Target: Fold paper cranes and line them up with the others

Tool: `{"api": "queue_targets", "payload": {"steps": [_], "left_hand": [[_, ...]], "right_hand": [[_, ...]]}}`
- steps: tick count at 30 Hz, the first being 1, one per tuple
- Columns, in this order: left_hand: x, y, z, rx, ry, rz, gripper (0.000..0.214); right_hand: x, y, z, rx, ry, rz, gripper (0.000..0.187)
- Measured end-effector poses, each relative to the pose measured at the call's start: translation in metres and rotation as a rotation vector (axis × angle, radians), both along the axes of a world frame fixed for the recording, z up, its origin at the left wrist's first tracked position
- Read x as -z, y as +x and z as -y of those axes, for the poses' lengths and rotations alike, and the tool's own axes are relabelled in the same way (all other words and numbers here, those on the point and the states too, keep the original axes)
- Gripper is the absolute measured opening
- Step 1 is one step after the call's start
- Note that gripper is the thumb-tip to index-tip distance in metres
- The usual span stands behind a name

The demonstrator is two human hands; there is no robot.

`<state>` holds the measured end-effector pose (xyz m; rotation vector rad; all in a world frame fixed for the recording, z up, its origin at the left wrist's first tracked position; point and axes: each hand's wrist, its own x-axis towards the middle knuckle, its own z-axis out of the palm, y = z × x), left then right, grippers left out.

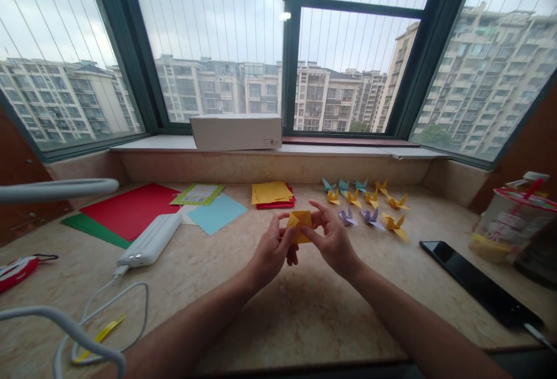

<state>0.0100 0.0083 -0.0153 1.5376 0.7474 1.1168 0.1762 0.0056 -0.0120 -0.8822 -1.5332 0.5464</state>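
A partly folded yellow paper (300, 223) is held up over the marble counter (278, 303) between both hands. My left hand (272, 251) pinches its left side with the fingers closed on it. My right hand (333, 239) grips its right side, thumb and fingers pressed on the fold. Behind my hands lies a stack of yellow and red paper squares (272, 194). Several finished paper cranes (368, 205) in blue, yellow and purple stand to the right of that stack.
Red and green sheets (130, 210), a light blue sheet (216, 213) and a white power bank (151, 241) with its cable lie at left. A black phone (476, 283) and a plastic cup (507, 219) are at right. A white box (236, 131) sits on the window sill.
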Motion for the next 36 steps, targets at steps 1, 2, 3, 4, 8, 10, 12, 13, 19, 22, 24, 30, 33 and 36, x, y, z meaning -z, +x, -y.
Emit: {"api": "queue_targets", "payload": {"steps": [1, 2, 3, 4, 8, 10, 12, 13, 19, 22, 24, 30, 33, 36], "left_hand": [[0.0, -0.001, 0.0, -0.021, 0.005, -0.007, 0.059], [0.0, -0.001, -0.001, -0.033, 0.012, -0.015, 0.062], [0.0, -0.002, -0.001, -0.035, 0.019, -0.028, 0.063], [0.0, -0.002, -0.001, -0.03, 0.028, -0.044, 0.06], [-0.002, -0.001, 0.002, 0.003, 0.059, -0.098, 0.04], [-0.002, 0.0, 0.002, 0.001, 0.066, -0.108, 0.038], [-0.001, 0.0, 0.003, -0.007, 0.064, -0.111, 0.037], [-0.001, 0.0, 0.003, -0.012, 0.062, -0.111, 0.037], [-0.001, 0.0, 0.005, -0.006, 0.083, -0.123, 0.037], [-0.005, 0.0, 0.006, 0.016, 0.059, -0.061, 0.039], [-0.007, -0.001, 0.007, 0.054, 0.029, -0.003, 0.041], [-0.013, 0.0, 0.011, 0.089, -0.046, 0.071, 0.043], [-0.012, 0.001, 0.011, 0.015, -0.042, 0.029, 0.046], [-0.01, 0.0, 0.01, -0.027, 0.024, -0.096, 0.047]], "right_hand": [[0.0, -0.001, 0.001, 0.012, -0.006, 0.01, 0.058], [0.0, -0.002, 0.001, 0.026, -0.012, 0.019, 0.059], [0.0, -0.003, 0.002, 0.04, -0.021, 0.022, 0.058], [-0.001, -0.003, 0.002, 0.054, -0.032, 0.019, 0.055], [-0.002, -0.005, 0.004, 0.101, -0.088, -0.024, 0.038], [-0.003, -0.006, 0.005, 0.118, -0.102, -0.044, 0.032], [-0.003, -0.006, 0.005, 0.146, -0.088, -0.035, 0.023], [-0.003, -0.006, 0.005, 0.155, -0.067, -0.014, 0.018], [-0.001, -0.001, 0.005, 0.125, 0.169, 0.083, 0.002], [0.001, 0.002, 0.004, 0.096, 0.214, 0.113, 0.012], [0.003, 0.003, 0.003, 0.07, 0.235, 0.143, 0.019], [0.0, 0.001, 0.007, 0.009, 0.244, 0.133, 0.02], [-0.004, -0.002, 0.01, 0.003, 0.229, 0.125, 0.017], [-0.004, -0.004, 0.01, 0.055, 0.206, 0.159, 0.015]]}}
